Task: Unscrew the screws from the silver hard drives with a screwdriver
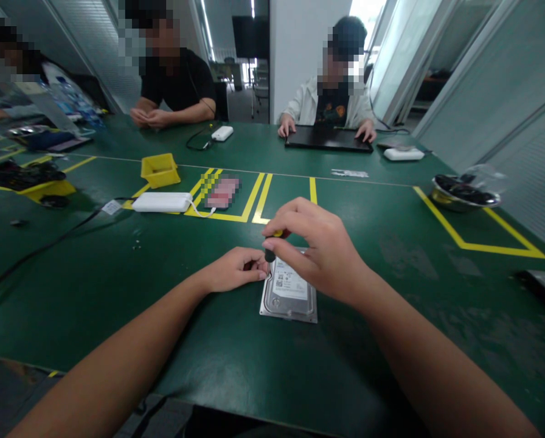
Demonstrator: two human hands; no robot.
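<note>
A silver hard drive [288, 298] with a white label lies flat on the green table in front of me. My right hand [320, 246] is above its upper part, fingers closed around a screwdriver [269, 250] with a black and yellow handle. The screwdriver points down at the drive's upper left edge; its tip is hidden. At that same edge, my left hand [238, 267] has its fingers curled and its thumb against the side of the drive. The far end of the drive is partly covered by my right hand.
Beyond my hands are a white power bank [162, 202], a yellow bin [160, 170] and a blurred-out phone [222, 193]. A metal bowl [464, 194] of dark parts stands right; a loaded yellow bin [48, 190] sits left. Across the table, a person holds a black panel [329, 139].
</note>
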